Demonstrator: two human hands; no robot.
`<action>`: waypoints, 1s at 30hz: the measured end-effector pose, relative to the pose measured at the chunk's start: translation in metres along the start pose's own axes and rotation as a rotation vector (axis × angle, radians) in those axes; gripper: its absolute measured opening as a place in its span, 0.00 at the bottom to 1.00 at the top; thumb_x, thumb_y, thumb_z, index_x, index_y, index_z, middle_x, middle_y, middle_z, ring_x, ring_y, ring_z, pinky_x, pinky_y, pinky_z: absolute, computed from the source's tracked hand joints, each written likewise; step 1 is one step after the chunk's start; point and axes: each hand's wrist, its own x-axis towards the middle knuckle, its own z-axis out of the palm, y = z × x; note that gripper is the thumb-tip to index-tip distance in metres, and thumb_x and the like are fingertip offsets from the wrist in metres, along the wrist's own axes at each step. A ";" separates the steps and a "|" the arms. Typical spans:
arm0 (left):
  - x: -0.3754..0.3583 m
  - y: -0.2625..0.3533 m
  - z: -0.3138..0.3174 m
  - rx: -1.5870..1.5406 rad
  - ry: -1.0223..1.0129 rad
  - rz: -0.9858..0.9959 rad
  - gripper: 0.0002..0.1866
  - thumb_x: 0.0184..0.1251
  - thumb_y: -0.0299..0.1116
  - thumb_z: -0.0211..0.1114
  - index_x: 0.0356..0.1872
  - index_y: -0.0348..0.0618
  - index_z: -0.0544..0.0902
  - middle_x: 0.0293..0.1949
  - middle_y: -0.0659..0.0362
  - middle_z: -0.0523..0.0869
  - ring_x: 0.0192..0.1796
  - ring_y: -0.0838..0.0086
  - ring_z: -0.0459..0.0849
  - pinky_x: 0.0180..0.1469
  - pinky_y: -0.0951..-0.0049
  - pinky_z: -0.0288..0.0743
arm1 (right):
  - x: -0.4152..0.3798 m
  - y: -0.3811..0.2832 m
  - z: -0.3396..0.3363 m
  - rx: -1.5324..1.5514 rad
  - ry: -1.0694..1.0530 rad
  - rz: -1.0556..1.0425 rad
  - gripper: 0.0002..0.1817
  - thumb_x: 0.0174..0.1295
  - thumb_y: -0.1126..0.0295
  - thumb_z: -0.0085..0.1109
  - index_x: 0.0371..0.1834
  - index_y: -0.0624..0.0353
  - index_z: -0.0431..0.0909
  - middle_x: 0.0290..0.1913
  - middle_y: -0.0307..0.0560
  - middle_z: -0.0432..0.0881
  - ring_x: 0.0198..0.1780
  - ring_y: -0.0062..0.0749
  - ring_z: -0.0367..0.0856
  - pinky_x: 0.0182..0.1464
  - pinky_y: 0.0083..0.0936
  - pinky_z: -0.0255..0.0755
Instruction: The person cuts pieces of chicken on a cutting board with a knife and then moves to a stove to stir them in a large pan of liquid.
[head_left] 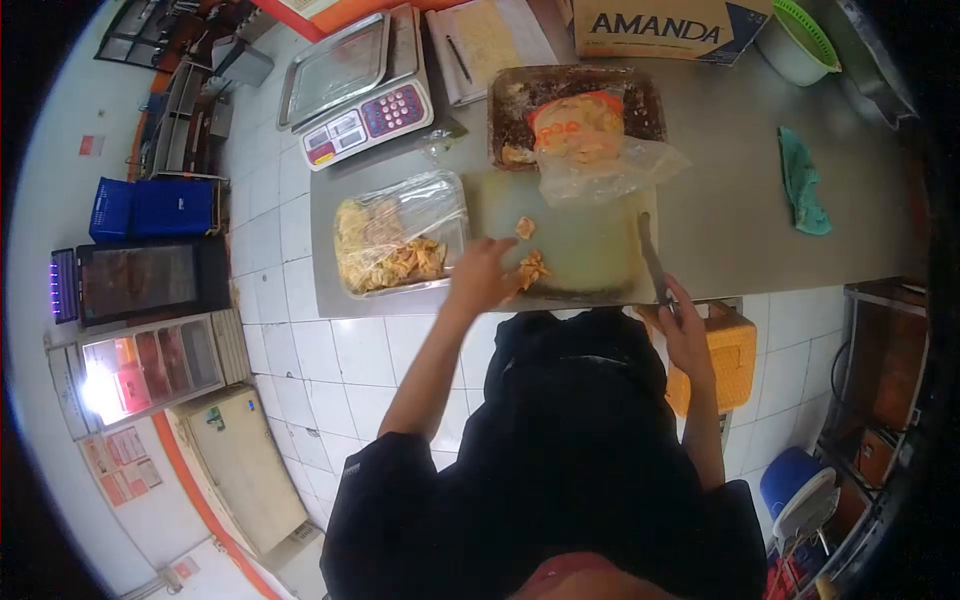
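Observation:
My left hand [484,275] is over the left edge of the cutting board [590,250], fingers spread beside a small heap of chopped pieces [533,268]. A single piece [525,228] lies just above it. My right hand [683,325] grips the handle of a knife [652,255], whose blade lies along the board's right edge. Left of my left hand is a clear tray [455,215] with plastic film, holding chopped pieces and paler shredded food. Behind the board, a plastic bag of food [580,135] rests partly in a dark baking tray [645,90].
A scale [368,122] with a metal tray [335,65] stands at the back left, beside papers [490,45] with a pen. An AMANDA box [670,30] and a green-rimmed basin [797,50] are at the back. A green cloth [803,182] lies right. Below the counter is an orange stool [730,360].

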 end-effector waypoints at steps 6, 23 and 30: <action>0.020 -0.001 0.036 -0.186 -0.164 0.004 0.15 0.58 0.35 0.71 0.44 0.41 0.82 0.34 0.51 0.87 0.38 0.58 0.87 0.44 0.61 0.79 | -0.005 -0.014 0.001 0.202 -0.094 0.278 0.24 0.73 0.65 0.51 0.69 0.64 0.66 0.26 0.37 0.72 0.26 0.20 0.67 0.30 0.21 0.65; 0.033 0.036 0.066 -0.623 0.116 0.069 0.06 0.59 0.22 0.67 0.37 0.42 0.83 0.35 0.58 0.86 0.36 0.68 0.84 0.43 0.70 0.77 | -0.014 0.007 0.004 0.020 0.009 0.113 0.24 0.72 0.68 0.51 0.68 0.63 0.65 0.37 0.50 0.82 0.32 0.33 0.82 0.36 0.28 0.76; -0.002 0.004 0.069 -0.163 0.064 0.395 0.08 0.49 0.36 0.74 0.27 0.46 0.85 0.33 0.58 0.85 0.46 0.61 0.79 0.53 0.58 0.71 | 0.007 -0.033 0.053 -0.425 -0.319 -0.043 0.27 0.70 0.68 0.45 0.73 0.44 0.60 0.49 0.64 0.81 0.47 0.62 0.81 0.46 0.47 0.76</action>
